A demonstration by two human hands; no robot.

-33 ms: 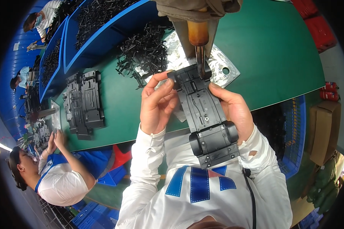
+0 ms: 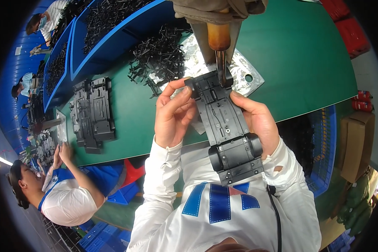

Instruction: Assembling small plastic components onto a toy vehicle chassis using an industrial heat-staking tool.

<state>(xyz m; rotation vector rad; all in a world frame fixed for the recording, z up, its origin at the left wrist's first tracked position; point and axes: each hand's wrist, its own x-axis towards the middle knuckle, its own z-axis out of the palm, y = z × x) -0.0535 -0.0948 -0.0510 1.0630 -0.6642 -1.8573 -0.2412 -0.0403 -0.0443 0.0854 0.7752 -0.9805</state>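
Note:
A black plastic toy-car chassis (image 2: 224, 122) is held between my two hands, tilted, its near end over my lap. My left hand (image 2: 172, 111) pinches the far left corner by a wheel arch, thumb on top. My right hand (image 2: 262, 122) is closed along the right edge, its thumb near the far right corner and most fingers hidden beneath. A hot-iron-like tool with an amber handle (image 2: 219, 37) points down from above. Its metal tip (image 2: 221, 69) meets or hangs just over the chassis's far right corner; contact is hard to tell.
Behind the chassis lies a silvery metal plate (image 2: 243, 69), beside a pile of small black parts (image 2: 166, 54). More chassis (image 2: 92, 113) lie left on the green table (image 2: 290, 54). Blue bins (image 2: 109, 38) of black parts stand far left. A co-worker (image 2: 71, 197) works at left.

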